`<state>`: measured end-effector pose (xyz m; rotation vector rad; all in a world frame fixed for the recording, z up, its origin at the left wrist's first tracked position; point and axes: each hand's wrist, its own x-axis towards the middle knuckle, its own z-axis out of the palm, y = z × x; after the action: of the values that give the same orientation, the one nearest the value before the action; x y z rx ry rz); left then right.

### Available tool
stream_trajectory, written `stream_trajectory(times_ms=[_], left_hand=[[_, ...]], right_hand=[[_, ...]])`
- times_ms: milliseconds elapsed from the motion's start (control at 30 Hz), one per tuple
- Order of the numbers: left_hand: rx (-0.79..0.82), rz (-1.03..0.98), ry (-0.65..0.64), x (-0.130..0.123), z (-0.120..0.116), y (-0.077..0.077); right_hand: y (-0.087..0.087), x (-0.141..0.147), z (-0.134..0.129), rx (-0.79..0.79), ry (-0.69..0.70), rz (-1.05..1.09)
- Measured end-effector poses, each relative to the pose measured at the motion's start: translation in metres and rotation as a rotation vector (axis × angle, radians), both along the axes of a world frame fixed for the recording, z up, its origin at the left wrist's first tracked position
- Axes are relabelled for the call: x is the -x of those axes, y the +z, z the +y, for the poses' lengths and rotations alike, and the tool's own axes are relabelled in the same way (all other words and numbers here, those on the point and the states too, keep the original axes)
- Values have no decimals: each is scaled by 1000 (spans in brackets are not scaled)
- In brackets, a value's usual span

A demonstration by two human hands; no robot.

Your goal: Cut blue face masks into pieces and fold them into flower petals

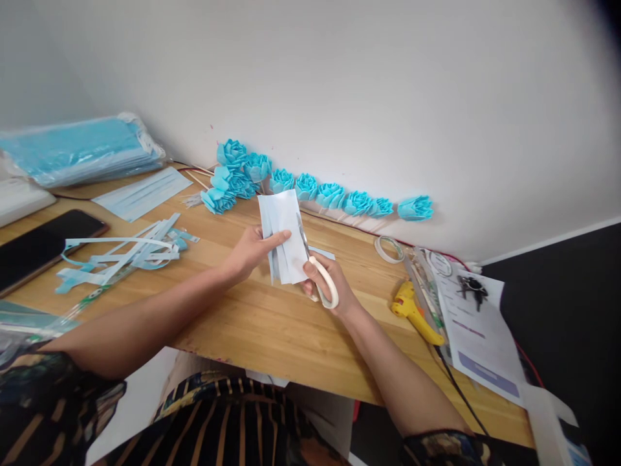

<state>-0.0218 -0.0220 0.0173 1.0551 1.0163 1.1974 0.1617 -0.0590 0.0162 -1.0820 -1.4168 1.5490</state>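
My left hand (252, 252) grips the pale-blue folded sheets (286, 239). My right hand (330, 281) grasps white-handled metal scissors (324, 279) at their right edge.

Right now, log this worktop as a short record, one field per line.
left hand: the left hand pinches the pale blue sheets, thumb on top
right hand: the right hand holds the scissors, blades along the sheets' right edge
by the wall: blue flowers, bunched at the left end, one set apart at the right
left side: phone, loose strips, bagged blue stack
right side: tape roll, yellow glue gun, keys on printed paper
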Motion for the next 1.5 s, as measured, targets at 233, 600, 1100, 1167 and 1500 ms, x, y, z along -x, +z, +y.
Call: stream_trajectory(times_ms=[233, 600, 1100, 1167, 1500], left_hand=[[2, -3, 0, 0, 0, 0], [-4, 2, 0, 0, 0, 1], [-4, -99, 91, 6, 6, 4], [0, -120, 111, 7, 9, 2], [16, -134, 43, 3, 5, 0]], right_hand=[[3, 2, -2, 4, -31, -13], [0, 1, 0, 18, -60, -29], [0, 4, 0, 44, -44, -109], [0, 4, 0, 32, -31, -128], [4, 2, -1, -53, 52, -136]])
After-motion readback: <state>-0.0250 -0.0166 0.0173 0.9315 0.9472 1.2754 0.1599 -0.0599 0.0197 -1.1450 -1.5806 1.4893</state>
